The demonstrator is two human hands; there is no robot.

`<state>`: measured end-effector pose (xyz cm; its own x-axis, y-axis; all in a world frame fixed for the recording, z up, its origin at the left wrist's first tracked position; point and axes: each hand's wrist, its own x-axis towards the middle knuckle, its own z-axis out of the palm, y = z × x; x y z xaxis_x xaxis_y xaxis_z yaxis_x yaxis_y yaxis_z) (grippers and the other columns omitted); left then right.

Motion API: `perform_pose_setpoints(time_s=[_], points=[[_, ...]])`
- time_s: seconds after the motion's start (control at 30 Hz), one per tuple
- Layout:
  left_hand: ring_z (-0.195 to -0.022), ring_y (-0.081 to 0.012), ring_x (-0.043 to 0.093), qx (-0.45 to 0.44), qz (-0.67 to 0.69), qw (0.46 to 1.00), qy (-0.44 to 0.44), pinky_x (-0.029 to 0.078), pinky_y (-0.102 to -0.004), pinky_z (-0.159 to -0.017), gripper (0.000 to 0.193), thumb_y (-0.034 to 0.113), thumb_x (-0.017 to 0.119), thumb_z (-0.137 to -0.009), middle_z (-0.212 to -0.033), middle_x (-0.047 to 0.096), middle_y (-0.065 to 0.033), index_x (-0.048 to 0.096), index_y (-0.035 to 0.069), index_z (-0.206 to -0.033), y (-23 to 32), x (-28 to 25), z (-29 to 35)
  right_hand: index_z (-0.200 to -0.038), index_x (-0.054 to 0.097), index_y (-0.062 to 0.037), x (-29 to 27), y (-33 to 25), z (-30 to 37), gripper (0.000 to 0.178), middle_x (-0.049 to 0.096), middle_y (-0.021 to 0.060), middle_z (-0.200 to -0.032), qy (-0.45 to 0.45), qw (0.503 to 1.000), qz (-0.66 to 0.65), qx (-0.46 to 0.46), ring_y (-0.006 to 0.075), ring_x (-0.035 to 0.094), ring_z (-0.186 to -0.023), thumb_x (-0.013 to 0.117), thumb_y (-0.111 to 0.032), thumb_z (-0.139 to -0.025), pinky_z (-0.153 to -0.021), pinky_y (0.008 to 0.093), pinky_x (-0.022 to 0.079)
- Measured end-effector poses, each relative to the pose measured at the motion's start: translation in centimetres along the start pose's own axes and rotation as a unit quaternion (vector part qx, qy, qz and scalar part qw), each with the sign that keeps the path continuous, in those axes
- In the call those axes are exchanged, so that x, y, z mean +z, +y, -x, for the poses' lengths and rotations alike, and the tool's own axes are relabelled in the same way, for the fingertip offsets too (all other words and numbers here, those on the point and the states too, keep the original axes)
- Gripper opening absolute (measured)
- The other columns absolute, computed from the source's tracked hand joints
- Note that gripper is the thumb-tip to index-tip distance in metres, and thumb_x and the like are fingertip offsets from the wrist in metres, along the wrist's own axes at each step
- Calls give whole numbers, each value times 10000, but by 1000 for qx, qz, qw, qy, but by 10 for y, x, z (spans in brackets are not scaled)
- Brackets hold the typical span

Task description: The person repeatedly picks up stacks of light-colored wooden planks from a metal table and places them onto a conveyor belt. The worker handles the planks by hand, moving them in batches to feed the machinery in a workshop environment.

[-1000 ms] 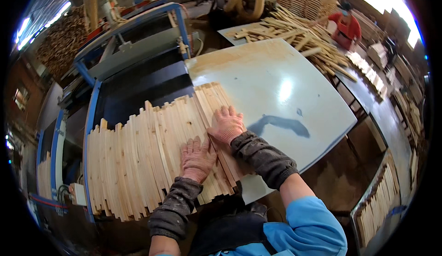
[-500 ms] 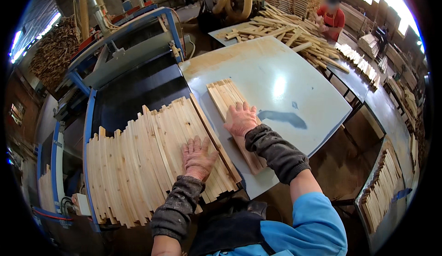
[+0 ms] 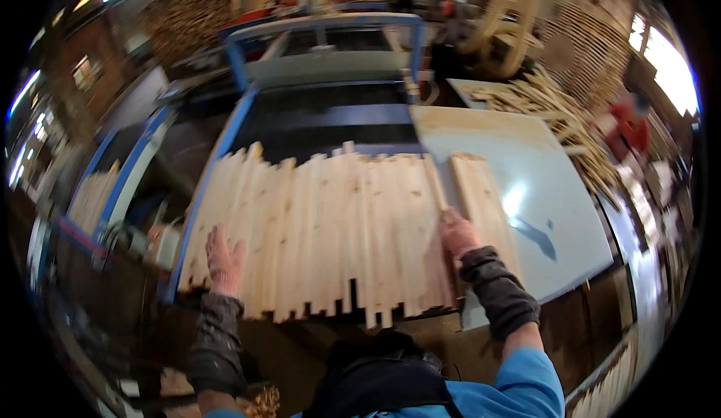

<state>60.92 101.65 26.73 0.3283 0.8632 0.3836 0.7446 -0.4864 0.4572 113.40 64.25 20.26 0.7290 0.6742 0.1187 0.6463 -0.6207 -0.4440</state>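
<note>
While blue-framed machine with black bed (image 3: 330, 20) carries broad row of pale wooden strips (image 3: 323, 230), pale-grey table (image 3: 526, 140) at right holds narrow bundle of pale wooden strips (image 3: 483, 193), just apart from row. Grey-sleeved right hand (image 3: 460, 235) shifted from bundle to row's right edge; fingers bent, but grasp or mere contact: cannot tell. Grey-sleeved left hand (image 3: 225, 262) shifted to row's left end, spread, grasping nothing. Row now flanked both sides.

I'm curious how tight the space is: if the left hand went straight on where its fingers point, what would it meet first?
Probably the left hand would meet the leftmost boards first, then the blue side rail. Whether it hovers or touches is unclear.
</note>
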Motion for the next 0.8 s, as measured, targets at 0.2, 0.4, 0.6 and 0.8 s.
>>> perform_pose_setpoints(time_s=[0.2,0.4,0.6,0.8], points=[[-1560,-434,369,-112,-204,970,67,295,-536,-1292,942,363,797,-890,-1686,414,-245,359,59,-1667,-87,-100,-28,-1662,429,-150,-48,-37,36,649,767,253,-1051,34,989,136,44,463,742,-950,583,-228,-1037,-845,567,584],[-1332,-429,573,10,-159,982,97,468,-526,-1134,724,262,840,-800,-1411,632,-240,569,29,-1431,-157,-135,-49,-1510,546,-36,-61,-27,39,509,704,247,-1251,67,976,203,48,439,682,-1147,541,-180,-1021,-988,551,551],[-1524,-416,438,-105,-218,970,-15,344,-498,-1277,948,245,804,-859,-1630,485,-249,336,22,-1653,-145,-132,-61,-1500,512,-84,-72,-44,57,495,644,164,-1390,50,941,309,132,343,622,-1293,586,-229,-1033,-1101,488,491],[-1452,-337,531,-29,115,993,7,418,-409,-1198,724,164,709,-989,-1612,528,-215,418,-33,-1622,-153,-128,-9,-1402,542,-81,-59,-29,82,546,578,180,-1452,85,961,223,140,377,535,-1393,722,-253,-917,-1162,506,424]])
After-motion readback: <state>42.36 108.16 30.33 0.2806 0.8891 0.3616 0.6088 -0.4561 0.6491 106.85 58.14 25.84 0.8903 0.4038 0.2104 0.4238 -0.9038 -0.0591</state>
